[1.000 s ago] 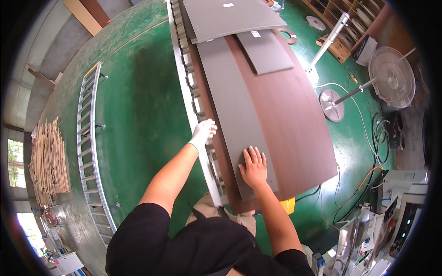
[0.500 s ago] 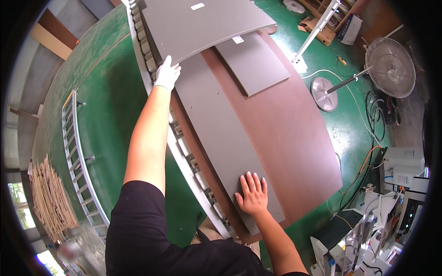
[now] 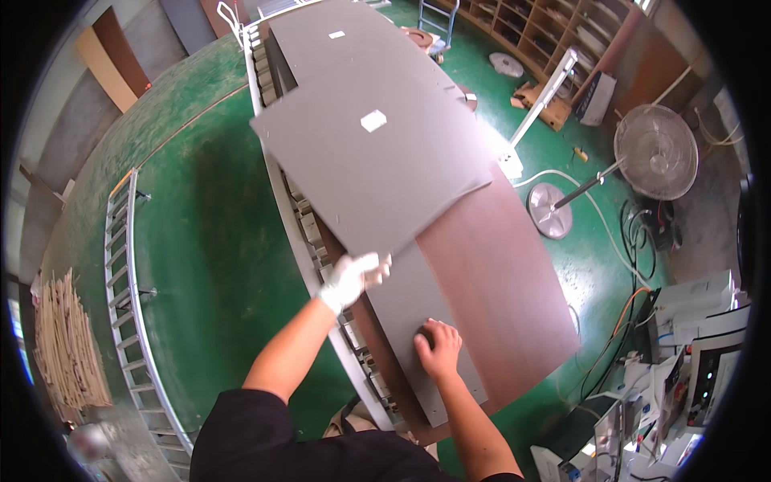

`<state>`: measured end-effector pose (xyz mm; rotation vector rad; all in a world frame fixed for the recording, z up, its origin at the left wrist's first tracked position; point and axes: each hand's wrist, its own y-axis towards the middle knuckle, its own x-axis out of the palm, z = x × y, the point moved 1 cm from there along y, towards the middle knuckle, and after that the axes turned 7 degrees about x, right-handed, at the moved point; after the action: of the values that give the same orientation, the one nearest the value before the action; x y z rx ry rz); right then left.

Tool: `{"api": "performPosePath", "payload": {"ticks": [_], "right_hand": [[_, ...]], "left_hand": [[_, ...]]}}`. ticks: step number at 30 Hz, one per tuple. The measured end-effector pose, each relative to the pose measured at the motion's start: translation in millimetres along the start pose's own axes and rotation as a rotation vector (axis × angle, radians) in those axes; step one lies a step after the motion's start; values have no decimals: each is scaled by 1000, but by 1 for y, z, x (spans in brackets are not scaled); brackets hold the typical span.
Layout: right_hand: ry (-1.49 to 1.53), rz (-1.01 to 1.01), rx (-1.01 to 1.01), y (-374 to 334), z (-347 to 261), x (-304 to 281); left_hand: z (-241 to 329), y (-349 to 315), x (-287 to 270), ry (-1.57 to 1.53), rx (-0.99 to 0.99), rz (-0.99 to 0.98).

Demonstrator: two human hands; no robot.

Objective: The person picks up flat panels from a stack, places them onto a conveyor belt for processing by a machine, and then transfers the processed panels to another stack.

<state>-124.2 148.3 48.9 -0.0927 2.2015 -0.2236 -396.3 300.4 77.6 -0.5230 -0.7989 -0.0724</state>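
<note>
My left hand (image 3: 351, 281), in a white glove, is closed at the near corner of a large grey panel (image 3: 385, 169) with a white label. The panel lies skewed and overlaps another grey panel (image 3: 321, 52) farther back. Beneath it runs a long narrow grey panel (image 3: 401, 297) with small holes along its edge, on a wide brown board (image 3: 506, 281). My bare right hand (image 3: 439, 348) rests on the narrow panel near its close end, fingers slightly bent, thumb apart, holding nothing. The large panel hides the smaller grey panel seen before.
A roller conveyor (image 3: 309, 229) supports the boards. On the left floor lies a metal ladder-like frame (image 3: 128, 289), beside bundled wooden sticks (image 3: 68, 345). To the right are a standing fan (image 3: 654, 153), loose cables (image 3: 638, 233) and cluttered equipment (image 3: 642, 402). Shelving (image 3: 522, 24) stands at the back.
The large grey panel has come toward me and turned, with my left hand at its corner. It now covers the smaller panel. My right hand's fingers have gone from flat to bent.
</note>
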Motion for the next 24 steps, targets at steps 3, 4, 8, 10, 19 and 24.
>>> {"api": "performPosePath", "payload": {"ticks": [3, 4, 8, 10, 19, 24], "right_hand": [[1705, -214, 535, 52, -41, -14], [1711, -242, 734, 73, -32, -1], [1469, 174, 649, 57, -73, -28], [1449, 254, 553, 38, -49, -28], [1211, 381, 570, -208, 103, -142], [1055, 656, 742, -384, 169, -170]], "left_hand": [[-53, -64, -8, -64, -200, -99], [-69, -82, -3, -69, -226, -73], [-74, -97, -2, -377, 89, 219], [-42, -94, -1, -338, 166, 268], [-65, -171, -13, -327, 240, 248], [-152, -197, -8, -199, -10, 148]]}}
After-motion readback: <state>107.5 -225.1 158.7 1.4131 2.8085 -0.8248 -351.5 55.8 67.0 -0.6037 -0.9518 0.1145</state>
